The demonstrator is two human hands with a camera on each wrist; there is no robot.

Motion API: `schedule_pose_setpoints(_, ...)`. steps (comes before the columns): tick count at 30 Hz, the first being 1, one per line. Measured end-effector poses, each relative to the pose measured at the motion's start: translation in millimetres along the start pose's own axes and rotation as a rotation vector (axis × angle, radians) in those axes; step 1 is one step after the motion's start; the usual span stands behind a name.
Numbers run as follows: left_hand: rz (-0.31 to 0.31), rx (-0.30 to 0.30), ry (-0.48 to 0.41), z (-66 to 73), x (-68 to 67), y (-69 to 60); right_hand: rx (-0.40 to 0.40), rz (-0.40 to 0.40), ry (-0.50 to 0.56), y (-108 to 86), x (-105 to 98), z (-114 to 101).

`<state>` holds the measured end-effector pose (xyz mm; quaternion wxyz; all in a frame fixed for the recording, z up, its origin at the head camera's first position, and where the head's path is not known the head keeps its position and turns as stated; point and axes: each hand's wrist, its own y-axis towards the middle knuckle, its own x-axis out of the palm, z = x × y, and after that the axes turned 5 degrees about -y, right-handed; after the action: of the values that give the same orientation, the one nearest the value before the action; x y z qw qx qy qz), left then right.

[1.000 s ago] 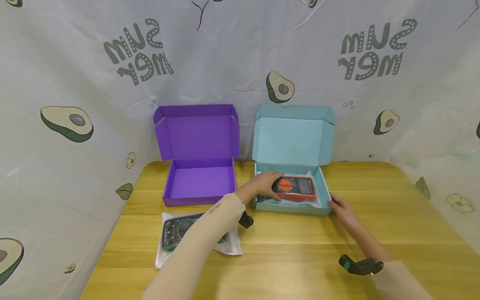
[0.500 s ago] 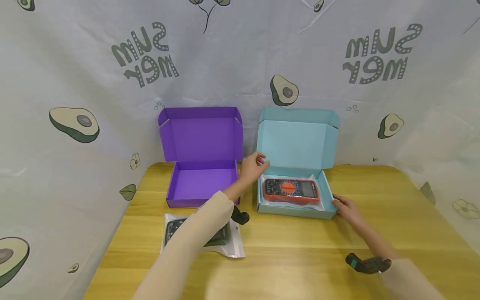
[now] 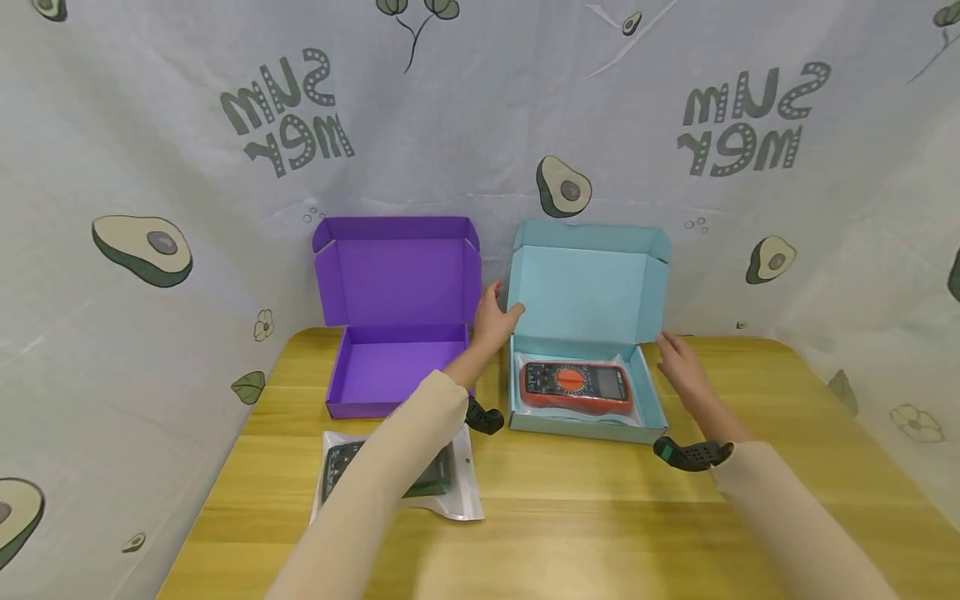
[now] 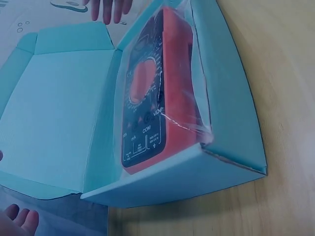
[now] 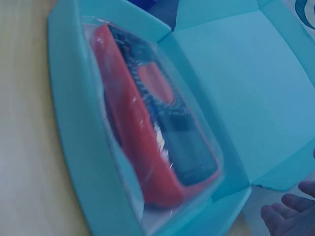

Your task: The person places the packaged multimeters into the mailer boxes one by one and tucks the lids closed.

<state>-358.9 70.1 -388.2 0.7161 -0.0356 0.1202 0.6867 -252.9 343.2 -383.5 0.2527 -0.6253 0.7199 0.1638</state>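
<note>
A red multimeter [image 3: 576, 386] in a clear bag lies face up inside the light blue box [image 3: 588, 427], whose lid [image 3: 587, 287] stands open and leans back. The left hand [image 3: 492, 323] is at the lid's left edge, fingers spread and holding nothing; whether it touches the lid I cannot tell. Beside the right rear corner of the box is the right hand [image 3: 681, 367], fingers extended. Both wrist views show the multimeter [image 4: 147, 93] [image 5: 152, 118] filling the box, with the right hand [image 5: 290, 211] near the lid's corner.
An open purple box [image 3: 401, 371] stands to the left, its inside bare. In front of it a dark multimeter [image 3: 431, 479] in a clear bag lies on the wooden table [image 3: 555, 517], partly under the left sleeve. A patterned curtain [image 3: 450, 167] hangs behind.
The left hand has let go of the red multimeter and moved left and back to the lid's side. The right hand has gone from the box's front right corner to its rear right.
</note>
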Motion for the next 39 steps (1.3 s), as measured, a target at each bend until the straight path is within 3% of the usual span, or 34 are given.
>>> schedule_pose_setpoints(10, -0.121, -0.057, 0.039, 0.4, -4.3, -0.8, 0.018, 0.034, 0.043, 16.6, 7, -15)
schedule_pose_setpoints(18, -0.242, -0.028, 0.108, -0.1, -6.8, -3.3, 0.033, 0.048, 0.030, 16.2, 10, -17)
schedule_pose_setpoints(22, -0.266, -0.035, 0.103, -1.5, -6.6, -2.1, 0.021, 0.030, 0.064, 16.1, 10, -17)
schedule_pose_setpoints(30, -0.269, -0.085, 0.061, -9.7, -7.7, 0.8, -0.030, -0.066, 0.174, 16.4, 0, -10)
schedule_pose_setpoints(34, -0.267, -0.100, -0.009, -14.9, -13.8, 0.3, 0.022, -0.157, 0.319, 13.9, -10, -8)
schedule_pose_setpoints(39, -0.273, -0.120, -0.151, -20.4, -17.1, -1.5, 0.087, -0.219, 0.349, 9.3, -18, -3)
